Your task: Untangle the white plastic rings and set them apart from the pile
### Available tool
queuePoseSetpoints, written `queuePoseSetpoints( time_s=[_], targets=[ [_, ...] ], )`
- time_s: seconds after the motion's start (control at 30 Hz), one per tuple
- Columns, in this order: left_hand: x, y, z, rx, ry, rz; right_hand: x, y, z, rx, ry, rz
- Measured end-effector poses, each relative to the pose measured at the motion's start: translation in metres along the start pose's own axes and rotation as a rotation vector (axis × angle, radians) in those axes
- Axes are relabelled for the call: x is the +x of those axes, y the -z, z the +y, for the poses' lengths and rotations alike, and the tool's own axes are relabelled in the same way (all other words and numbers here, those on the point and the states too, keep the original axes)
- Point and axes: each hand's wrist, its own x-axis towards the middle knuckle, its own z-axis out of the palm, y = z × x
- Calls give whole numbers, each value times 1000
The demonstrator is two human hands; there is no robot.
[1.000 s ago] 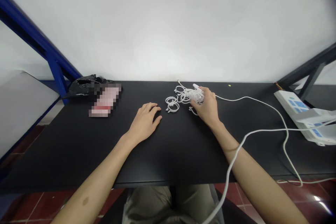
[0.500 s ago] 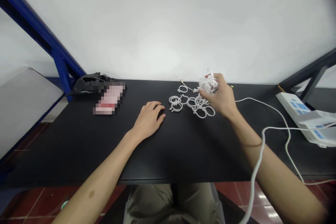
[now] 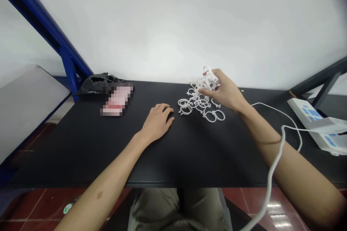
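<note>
Above the back of the black table, my right hand [image 3: 226,90] is closed around a tangled clump of white plastic rings [image 3: 208,81], which look like curtain rings. Below the clump, several loose white rings [image 3: 202,103] lie in a pile, and I cannot tell whether the held ones touch them. A linked pair of rings [image 3: 214,116] lies at the pile's near right. My left hand [image 3: 157,122] rests flat on the tabletop with its fingers out, just left of the pile, holding nothing.
A black plastic bag [image 3: 94,83] and a blurred pink item [image 3: 118,99] lie at the back left of the table [image 3: 189,155]. At the right stands a white power strip [image 3: 311,113]. A white cable [image 3: 271,177] hangs across my right forearm.
My right hand has moved left over the pile with its clump, and the clump now hangs more loosely. The left hand stays in place; the view has shifted slightly.
</note>
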Motion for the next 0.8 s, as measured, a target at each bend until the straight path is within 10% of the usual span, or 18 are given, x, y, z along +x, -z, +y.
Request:
queuePoseSetpoints(
  time_s=[0.8],
  targets=[
    [0,1,0,-21,-4,-4,-4,-10,23,-73,34,-31]
  ],
)
